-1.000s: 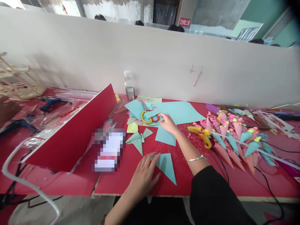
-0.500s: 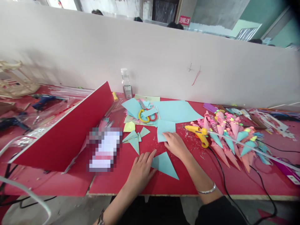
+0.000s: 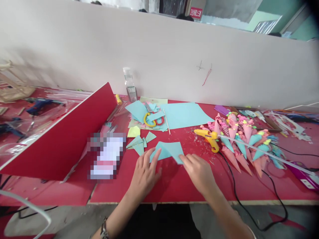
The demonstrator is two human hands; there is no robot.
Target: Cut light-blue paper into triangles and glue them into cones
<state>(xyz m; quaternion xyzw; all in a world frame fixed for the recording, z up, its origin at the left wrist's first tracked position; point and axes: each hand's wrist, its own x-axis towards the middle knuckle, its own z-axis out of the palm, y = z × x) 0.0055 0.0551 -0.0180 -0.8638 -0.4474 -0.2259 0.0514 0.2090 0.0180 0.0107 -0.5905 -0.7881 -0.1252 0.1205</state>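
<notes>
A light-blue paper piece [image 3: 175, 149] lies on the red table between my hands, its right corner lifted and bent. My right hand [image 3: 199, 172] pinches that corner. My left hand [image 3: 146, 171] rests at the paper's left edge with its fingers apart. Whether one sheet or two overlap there, I cannot tell. Just behind my left hand are several cut blue paper scraps [image 3: 137, 145] and a yellow-green paper piece [image 3: 134, 131]. Farther back, scissors [image 3: 150, 119] with yellow and red handles lie among more scraps, beside a large blue sheet [image 3: 185, 114].
A yellow glue gun [image 3: 208, 137] with its cord lies at right, next to a heap of pink and blue paper cones [image 3: 245, 146]. A blurred phone-like object [image 3: 108, 157] and a red divider board [image 3: 74, 132] stand left. A bottle [image 3: 130, 86] is near the white partition [image 3: 159, 59].
My right hand has drawn a blue paper piece from in front of the large sheet toward me. My left hand has moved slightly up to it. The blue triangle near me no longer shows separately.
</notes>
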